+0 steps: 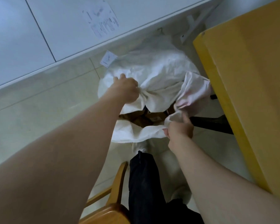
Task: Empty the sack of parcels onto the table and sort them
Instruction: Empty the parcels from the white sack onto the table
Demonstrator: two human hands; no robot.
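A big white sack (160, 70) stands on the tiled floor between a white cabinet and the yellow table (252, 78). Its mouth faces me and gapes a little, showing brown cardboard parcels (145, 118) inside. My left hand (125, 90) grips a bunch of the sack's fabric at the far left of the mouth. My right hand (180, 129) grips the near right edge of the mouth. Most of the parcels are hidden by the cloth.
A white cabinet (55, 29) with a paper label (100, 18) runs along the left and back. The table's black leg (212, 123) lies just right of the sack. A wooden chair (113, 199) and my dark trouser leg (144, 183) are below the sack.
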